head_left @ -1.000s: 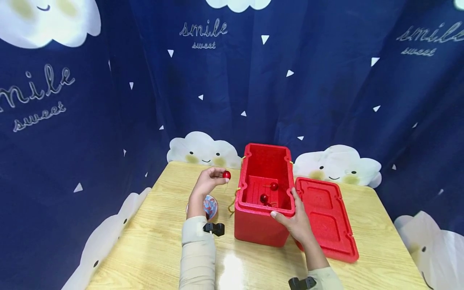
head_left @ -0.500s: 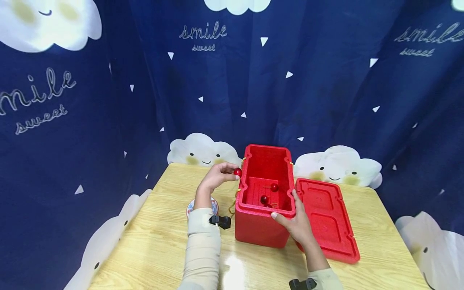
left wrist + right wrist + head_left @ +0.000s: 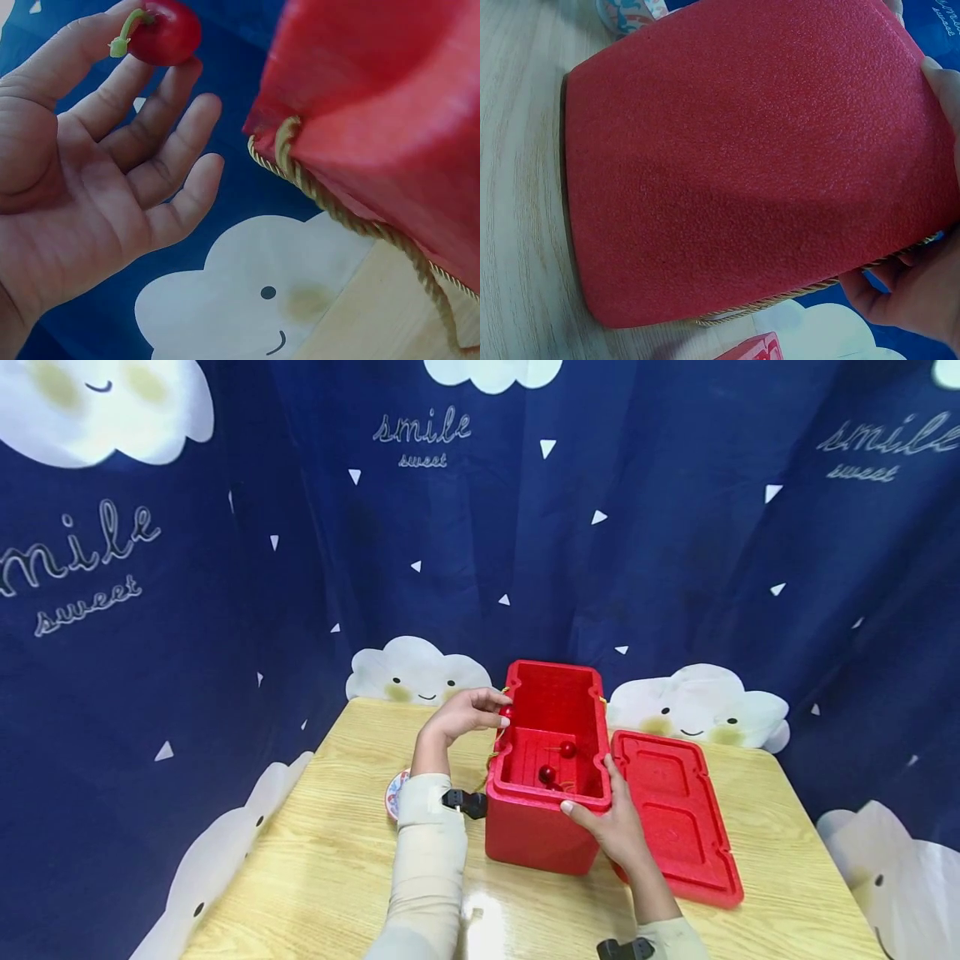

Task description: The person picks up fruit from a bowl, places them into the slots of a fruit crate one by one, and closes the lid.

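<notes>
My left hand (image 3: 467,715) pinches a red cherry (image 3: 169,34) with a short green stem between thumb and fingertips. It is at the left rim of a red foam box (image 3: 542,835), which stands uncovered on the table. Inside the box, several cherries lie on the bottom, one near the right side (image 3: 567,749) and another closer to the front (image 3: 547,773). With its thumb on the front rim and fingers along the right side, my right hand (image 3: 621,822) grips the box's near right corner.
The red lid (image 3: 675,814) lies flat to the right of the box. A patterned bowl (image 3: 395,795) is partly hidden behind my left forearm. Gold cord (image 3: 337,206) hangs along the box's side. Behind the wooden table (image 3: 315,860) hangs a blue curtain (image 3: 465,543) with clouds.
My left hand has moved right with the cherry, from beside the box to its left rim. My right hand has stayed on the box's corner.
</notes>
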`<state>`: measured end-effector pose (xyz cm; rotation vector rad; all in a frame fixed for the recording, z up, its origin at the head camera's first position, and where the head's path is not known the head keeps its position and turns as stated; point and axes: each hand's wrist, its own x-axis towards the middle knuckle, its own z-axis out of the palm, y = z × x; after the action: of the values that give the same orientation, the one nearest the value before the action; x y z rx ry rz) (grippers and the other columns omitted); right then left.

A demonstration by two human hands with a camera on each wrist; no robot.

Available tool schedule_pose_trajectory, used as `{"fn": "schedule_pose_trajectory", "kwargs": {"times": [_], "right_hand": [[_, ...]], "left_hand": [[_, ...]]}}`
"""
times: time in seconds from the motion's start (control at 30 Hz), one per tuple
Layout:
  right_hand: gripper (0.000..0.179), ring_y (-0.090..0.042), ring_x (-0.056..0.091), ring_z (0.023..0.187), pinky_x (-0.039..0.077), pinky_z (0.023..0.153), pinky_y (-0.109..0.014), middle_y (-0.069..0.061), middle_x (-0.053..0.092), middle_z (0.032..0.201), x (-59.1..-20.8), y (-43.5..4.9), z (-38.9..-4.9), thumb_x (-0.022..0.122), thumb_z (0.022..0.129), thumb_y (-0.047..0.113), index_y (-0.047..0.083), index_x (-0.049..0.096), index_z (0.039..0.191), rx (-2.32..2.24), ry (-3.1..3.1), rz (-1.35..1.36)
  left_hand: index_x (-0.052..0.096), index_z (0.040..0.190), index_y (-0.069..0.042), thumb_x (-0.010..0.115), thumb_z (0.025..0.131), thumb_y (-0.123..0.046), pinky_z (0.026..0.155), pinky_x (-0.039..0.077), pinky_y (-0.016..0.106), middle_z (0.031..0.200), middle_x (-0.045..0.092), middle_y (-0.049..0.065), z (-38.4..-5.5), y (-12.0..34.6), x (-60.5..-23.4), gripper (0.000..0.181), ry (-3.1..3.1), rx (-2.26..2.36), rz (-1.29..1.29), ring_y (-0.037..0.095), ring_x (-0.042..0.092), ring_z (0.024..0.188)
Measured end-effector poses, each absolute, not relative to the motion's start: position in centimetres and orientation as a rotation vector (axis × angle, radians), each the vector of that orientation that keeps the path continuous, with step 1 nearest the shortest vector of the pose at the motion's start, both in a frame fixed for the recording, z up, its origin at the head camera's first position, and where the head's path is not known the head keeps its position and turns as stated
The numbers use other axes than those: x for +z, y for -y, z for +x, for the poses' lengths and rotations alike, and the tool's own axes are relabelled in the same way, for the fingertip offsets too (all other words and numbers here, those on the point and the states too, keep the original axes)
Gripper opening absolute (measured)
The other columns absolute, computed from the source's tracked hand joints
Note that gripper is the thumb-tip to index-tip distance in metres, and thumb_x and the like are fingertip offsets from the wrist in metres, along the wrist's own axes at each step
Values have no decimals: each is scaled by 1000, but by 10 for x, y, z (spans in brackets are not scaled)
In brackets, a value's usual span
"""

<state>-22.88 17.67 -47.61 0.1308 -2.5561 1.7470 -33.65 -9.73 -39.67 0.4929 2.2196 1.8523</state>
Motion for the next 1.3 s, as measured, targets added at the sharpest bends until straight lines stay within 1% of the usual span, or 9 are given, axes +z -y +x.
{"fn": "schedule_pose_trajectory", "kwargs": {"times": [0.13,0.17,0.3,0.47,0.57,0.7,0.83,1.07,1.3], "right_hand": [[106,-34,32,125,43,89,-50,-14,23,146,-477,-176,-229,80,71,37,22,10,150,1759,2548,133],[106,-34,32,125,43,88,-50,-14,23,146,-477,-176,-229,80,71,37,23,10,150,1758,2549,132],[106,-34,32,125,44,88,-50,-14,23,146,-476,-177,-229,79,72,37,23,9,150,1753,2550,131],[105,-33,32,125,41,91,-51,-13,23,146,-475,-177,-230,79,72,36,23,10,150,1737,2549,138],[105,-32,33,125,40,92,-51,-13,23,146,-474,-177,-229,79,72,35,22,10,150,1738,2542,139],[105,-33,33,125,39,93,-51,-15,23,146,-474,-178,-230,79,73,33,20,10,150,1743,2535,150],[105,-33,34,125,39,93,-51,-14,24,146,-475,-179,-230,79,72,34,21,11,150,1730,2542,137],[104,-32,34,125,38,93,-50,-13,24,146,-477,-179,-230,80,72,35,22,12,150,1729,2536,143],[104,-32,35,124,41,91,-50,-12,25,146,-479,-177,-230,79,72,36,22,11,150,1746,2535,143]], "left_hand": [[63,112,-1,70,80,-7,76,48,33,99,64,11,-343,96,-394,34,-2199,1795,477,19,60,87],[62,113,-1,70,80,-7,78,48,34,103,64,13,-345,95,-393,34,-2184,1790,475,20,60,88],[62,114,-1,70,80,-6,86,46,41,108,63,13,-353,92,-392,34,-2125,1800,454,18,59,92],[59,117,0,68,81,-4,91,41,48,115,59,18,-360,85,-393,38,-2057,1804,408,16,58,88],[58,119,1,68,82,-5,89,42,46,115,59,15,-364,79,-394,39,-2029,1791,397,16,56,89],[57,120,2,67,82,-4,81,45,38,114,61,12,-368,74,-395,40,-2018,1780,390,13,56,86],[55,123,4,68,82,-5,74,45,32,114,61,14,-371,72,-392,44,-2032,1738,404,12,55,81],[60,118,1,68,82,-5,79,49,31,108,62,8,-373,68,-384,38,-2029,1700,438,18,55,90],[57,120,7,62,83,7,80,50,31,104,62,11,-376,57,-388,37,-1891,1730,432,17,58,80]]}}
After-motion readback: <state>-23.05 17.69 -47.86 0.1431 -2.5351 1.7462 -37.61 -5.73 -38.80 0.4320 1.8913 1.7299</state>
